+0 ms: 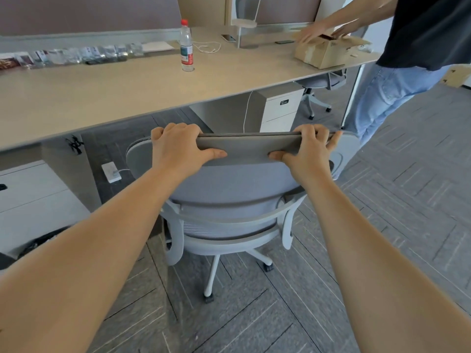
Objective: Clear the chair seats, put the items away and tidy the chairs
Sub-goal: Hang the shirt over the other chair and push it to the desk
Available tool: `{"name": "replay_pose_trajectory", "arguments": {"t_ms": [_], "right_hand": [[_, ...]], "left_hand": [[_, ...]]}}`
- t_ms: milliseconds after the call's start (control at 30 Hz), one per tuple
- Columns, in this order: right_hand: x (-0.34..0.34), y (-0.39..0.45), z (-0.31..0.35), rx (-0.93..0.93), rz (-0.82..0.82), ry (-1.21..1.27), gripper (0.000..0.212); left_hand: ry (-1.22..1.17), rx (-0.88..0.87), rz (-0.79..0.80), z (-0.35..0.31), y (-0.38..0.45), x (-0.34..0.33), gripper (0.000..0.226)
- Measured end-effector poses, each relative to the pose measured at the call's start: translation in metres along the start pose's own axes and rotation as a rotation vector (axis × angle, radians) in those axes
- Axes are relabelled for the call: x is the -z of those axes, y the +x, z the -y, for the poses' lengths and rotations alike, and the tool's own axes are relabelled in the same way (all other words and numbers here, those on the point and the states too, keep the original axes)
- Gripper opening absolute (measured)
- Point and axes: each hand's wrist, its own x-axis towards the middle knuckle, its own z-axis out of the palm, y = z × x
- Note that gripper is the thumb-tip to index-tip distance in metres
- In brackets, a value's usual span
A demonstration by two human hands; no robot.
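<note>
Grey office chair [229, 200]: stood on the carpet facing the counter [102, 98], just before its near edge. Top of backrest gripped by left hand [178, 146] and right hand [305, 149], fingers curled over, thumbs pressed on the near face. Water bottle [186, 45]: upright mid-counter. Cardboard box [328, 50]: right end, handled by a second person [420, 34].

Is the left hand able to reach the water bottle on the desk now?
Probably not at once: the left hand grips the chair top, and the bottle stands far across the desk.
</note>
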Motion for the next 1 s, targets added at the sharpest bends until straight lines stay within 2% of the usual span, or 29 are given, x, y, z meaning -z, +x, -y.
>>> {"name": "replay_pose_trajectory", "arguments": {"t_ms": [167,333,600,767,1000], "right_hand": [[-0.021,0.055,0.011,0.033,0.046,0.017,0.061],[-0.048,0.116,0.029,0.141,0.091,-0.065,0.06],[-0.089,0.204,0.06,0.287,0.211,-0.223,0.062],[-0.112,0.261,0.073,0.404,0.258,-0.297,0.06],[-0.14,0.337,0.079,0.533,0.326,-0.239,0.057]], "left_hand": [[0.027,0.013,-0.07,0.015,0.044,-0.011,0.051],[0.045,0.077,-0.109,0.036,0.09,-0.016,0.049],[0.063,0.335,-0.031,0.065,0.159,-0.028,0.065],[0.001,0.361,-0.104,0.085,0.202,-0.035,0.053],[0.022,0.447,-0.216,0.094,0.255,-0.054,0.051]]}}
